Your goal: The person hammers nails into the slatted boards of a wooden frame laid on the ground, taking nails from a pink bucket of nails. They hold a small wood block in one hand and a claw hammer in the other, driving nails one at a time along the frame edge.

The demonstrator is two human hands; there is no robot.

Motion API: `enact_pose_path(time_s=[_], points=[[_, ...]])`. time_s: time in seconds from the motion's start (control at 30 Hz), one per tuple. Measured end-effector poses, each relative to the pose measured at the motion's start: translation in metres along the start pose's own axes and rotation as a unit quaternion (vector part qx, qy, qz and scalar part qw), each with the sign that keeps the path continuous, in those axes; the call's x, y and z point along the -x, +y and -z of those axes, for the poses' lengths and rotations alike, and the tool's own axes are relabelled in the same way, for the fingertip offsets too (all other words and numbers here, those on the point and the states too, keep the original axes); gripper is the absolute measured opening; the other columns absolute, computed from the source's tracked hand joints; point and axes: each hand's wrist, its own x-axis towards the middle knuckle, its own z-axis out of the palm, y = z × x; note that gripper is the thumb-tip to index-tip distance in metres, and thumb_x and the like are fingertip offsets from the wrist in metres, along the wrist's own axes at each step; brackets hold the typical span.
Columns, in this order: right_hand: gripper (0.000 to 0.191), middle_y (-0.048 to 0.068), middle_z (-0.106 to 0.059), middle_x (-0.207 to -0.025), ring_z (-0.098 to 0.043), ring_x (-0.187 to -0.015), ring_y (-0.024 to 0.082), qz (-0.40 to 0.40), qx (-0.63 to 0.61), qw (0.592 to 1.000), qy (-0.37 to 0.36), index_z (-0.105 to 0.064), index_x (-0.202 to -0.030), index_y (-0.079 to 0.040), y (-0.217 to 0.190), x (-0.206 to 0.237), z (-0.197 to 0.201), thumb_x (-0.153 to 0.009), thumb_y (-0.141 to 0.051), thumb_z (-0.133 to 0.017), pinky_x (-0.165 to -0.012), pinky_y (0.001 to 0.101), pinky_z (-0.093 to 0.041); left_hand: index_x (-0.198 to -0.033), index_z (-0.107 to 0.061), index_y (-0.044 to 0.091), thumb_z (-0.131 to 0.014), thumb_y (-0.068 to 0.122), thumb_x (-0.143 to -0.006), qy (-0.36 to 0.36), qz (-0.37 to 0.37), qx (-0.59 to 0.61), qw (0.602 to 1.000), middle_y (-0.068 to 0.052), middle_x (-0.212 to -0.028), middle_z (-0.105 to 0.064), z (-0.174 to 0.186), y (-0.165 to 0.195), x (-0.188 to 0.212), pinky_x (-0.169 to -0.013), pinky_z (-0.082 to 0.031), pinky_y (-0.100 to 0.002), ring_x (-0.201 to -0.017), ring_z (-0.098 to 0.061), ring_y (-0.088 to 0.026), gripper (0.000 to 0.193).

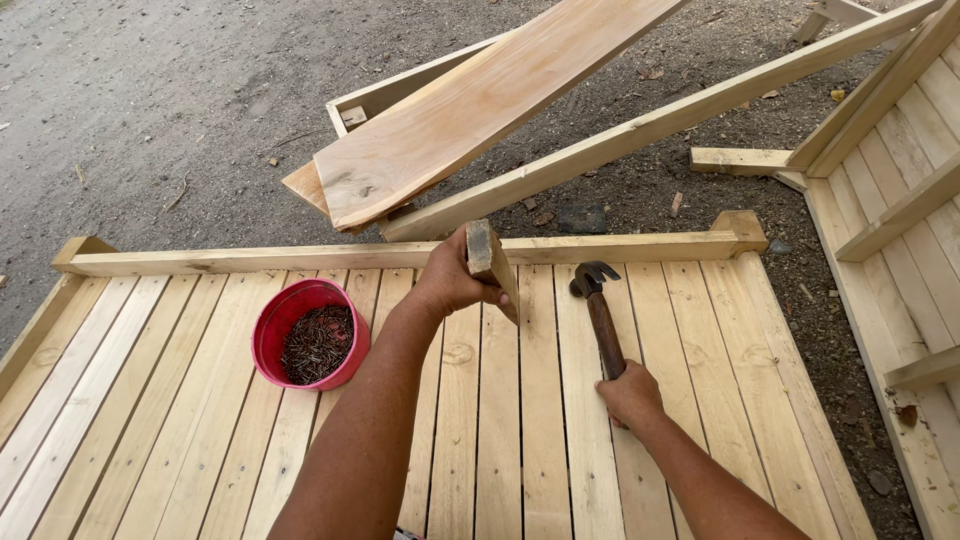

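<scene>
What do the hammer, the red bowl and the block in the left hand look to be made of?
Hammer: dark metal claw head, dull; brown handle, probably wood. Red bowl: likely plastic, smooth, evenly coloured, holding dark nails. Block in the left hand: unfinished wood, pale with grain, greyed end face.

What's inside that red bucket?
The red bucket holds a heap of dark nails, sitting on the slatted wooden panel. The nails cover its bottom, so what lies beneath them cannot be seen.

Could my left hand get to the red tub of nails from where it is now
Probably yes, but not freely: the left hand is gripping a wooden block. The red tub stands open on the slats just beside that arm, with nothing between.
</scene>
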Motion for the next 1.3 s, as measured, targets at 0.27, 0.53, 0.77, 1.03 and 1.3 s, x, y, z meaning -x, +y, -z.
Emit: enact_pose_path(time_s=[0.27,0.53,0.77,1.03,1.3], points=[[0.031,0.007,-0.061,-0.065,-0.054,-0.044,0.015,0.001,0.006,1.0,-0.003,-0.059,-0.121,-0.002,0.0,0.002,0.001,-0.094,-0.013,-0.07,-0.042,0.0332,-0.046,-0.144,-0.048,0.016,-0.098,0.001,-0.046,-0.003,0.029,-0.031,0.999,-0.007,-0.128,-0.07,-0.02,0.01,-0.005,-0.11,-0.052,-0.038,-0.121,-0.066,-0.024,0.111],[0.029,0.005,-0.06,-0.064,-0.055,-0.046,0.013,0.0,0.009,1.0,-0.011,-0.061,-0.118,-0.003,0.002,0.002,0.003,-0.094,-0.015,-0.072,-0.043,0.0317,-0.048,-0.146,-0.047,0.017,-0.096,0.0,-0.049,0.012,0.034,-0.01,0.999,-0.007,-0.129,-0.069,-0.026,0.013,0.0,-0.109,-0.052,-0.04,-0.122,-0.066,-0.025,0.11],[0.035,0.005,-0.061,-0.064,-0.055,-0.046,0.013,0.007,0.023,1.0,0.001,-0.06,-0.123,-0.004,-0.001,0.006,0.006,-0.094,-0.017,-0.073,-0.043,0.0319,-0.047,-0.145,-0.048,0.018,-0.096,0.0,-0.049,0.021,0.025,-0.008,0.999,-0.007,-0.128,-0.069,-0.022,0.007,0.001,-0.108,-0.054,-0.038,-0.121,-0.067,-0.024,0.109],[0.031,0.005,-0.063,-0.069,-0.059,-0.051,0.015,0.088,0.011,0.996,0.014,-0.063,-0.113,-0.006,-0.034,0.024,0.021,-0.09,-0.022,-0.077,-0.051,0.0334,-0.053,-0.147,-0.047,0.017,-0.097,0.001,-0.048,0.018,0.026,-0.019,0.999,-0.007,-0.129,-0.069,-0.022,0.006,0.0,-0.109,-0.053,-0.038,-0.12,-0.067,-0.023,0.111],[0.028,0.004,-0.062,-0.069,-0.056,-0.059,0.012,0.321,-0.051,0.942,0.088,-0.067,-0.099,-0.003,-0.064,-0.004,0.027,-0.088,-0.026,-0.079,-0.059,0.0334,-0.053,-0.144,-0.049,0.015,-0.097,0.002,-0.047,0.015,0.032,-0.032,0.999,-0.008,-0.126,-0.07,-0.021,0.009,0.001,-0.107,-0.054,-0.039,-0.119,-0.067,-0.024,0.109]])
